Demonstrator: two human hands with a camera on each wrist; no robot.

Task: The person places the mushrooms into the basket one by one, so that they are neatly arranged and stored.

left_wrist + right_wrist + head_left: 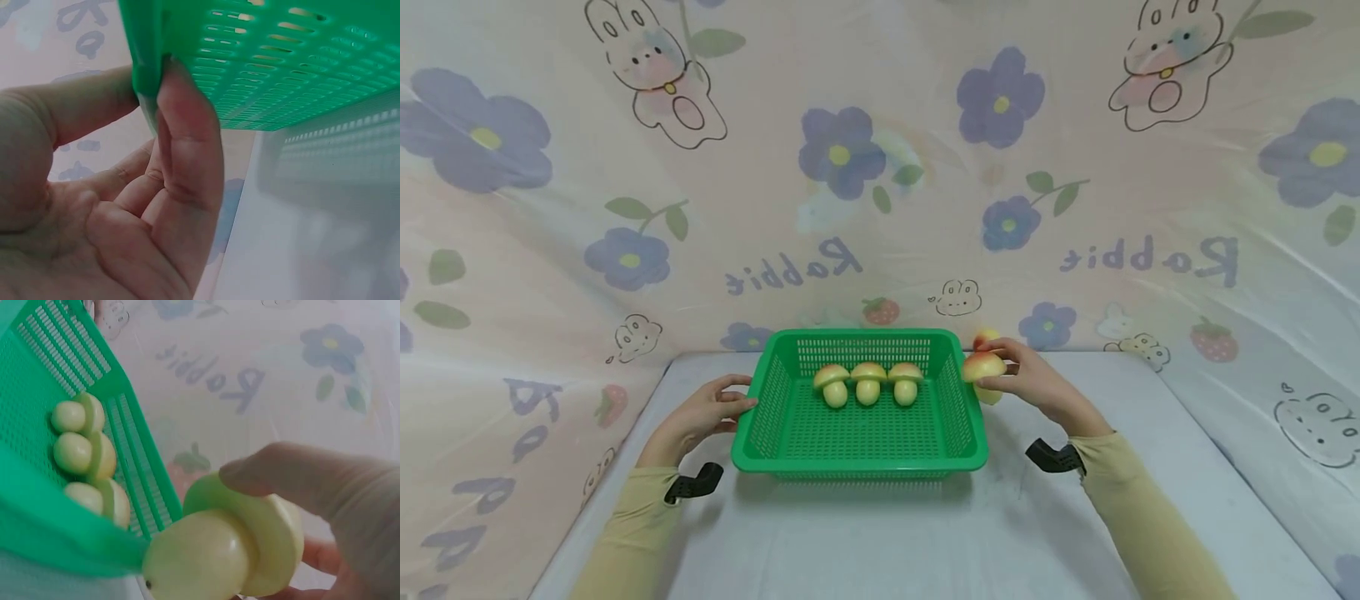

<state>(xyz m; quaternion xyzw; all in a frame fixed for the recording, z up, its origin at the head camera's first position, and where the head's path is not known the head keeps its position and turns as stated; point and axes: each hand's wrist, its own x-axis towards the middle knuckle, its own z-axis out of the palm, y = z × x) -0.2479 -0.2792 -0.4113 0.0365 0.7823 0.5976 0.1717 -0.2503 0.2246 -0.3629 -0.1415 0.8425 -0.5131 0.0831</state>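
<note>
A green plastic basket (859,464) with slotted walls sits in the middle of the head view. Three toy mushrooms lie in a row inside it; one is the middle mushroom (868,390), with a yellow stem and a red-tinged cap. At the left rim, my left hand (703,412) pinches the edge between thumb and fingers, as the left wrist view shows close up. My right hand (1033,383) holds another toy mushroom (200,556) by its cap, just beside the basket's right rim. Its stem points toward the basket in the right wrist view.
Behind the right hand, a yellow and red object (987,336) is partly hidden, and its kind is unclear. A white-covered table (865,542) lies under everything. A printed cloth (917,225) with flowers and rabbits hangs behind and at the sides.
</note>
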